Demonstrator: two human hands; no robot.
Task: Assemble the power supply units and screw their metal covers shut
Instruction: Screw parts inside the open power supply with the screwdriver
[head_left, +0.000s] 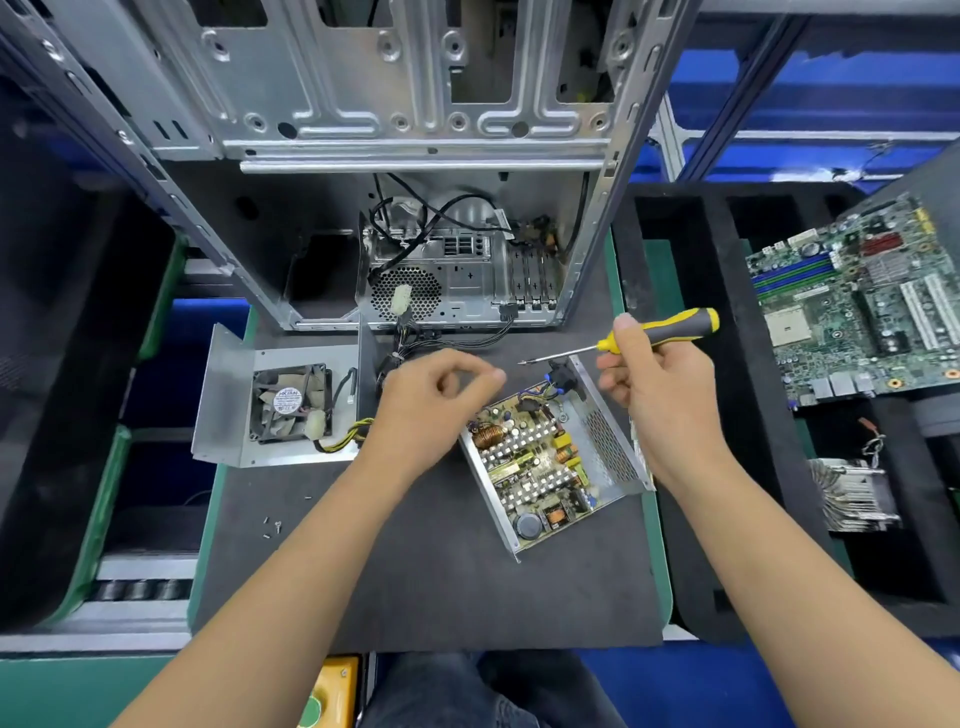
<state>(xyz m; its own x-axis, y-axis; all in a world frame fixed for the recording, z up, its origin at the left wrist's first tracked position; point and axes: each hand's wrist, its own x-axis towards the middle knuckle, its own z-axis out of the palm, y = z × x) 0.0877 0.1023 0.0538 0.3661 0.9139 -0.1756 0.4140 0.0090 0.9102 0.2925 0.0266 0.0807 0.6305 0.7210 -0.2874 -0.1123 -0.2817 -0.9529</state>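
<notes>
left hand (434, 395): fingers curled, pinched, raised | right hand (657, 384): fingers gripping, raised

Yellow-black screwdriver (660, 332); green motherboard (857, 301); grey mat (441, 571).

An open power supply base (550, 467), its circuit board exposed, is laid tilted on the dark mat (441, 571). Its metal cover (228, 395), fan (291, 402) inside, is set apart at the left.
</notes>
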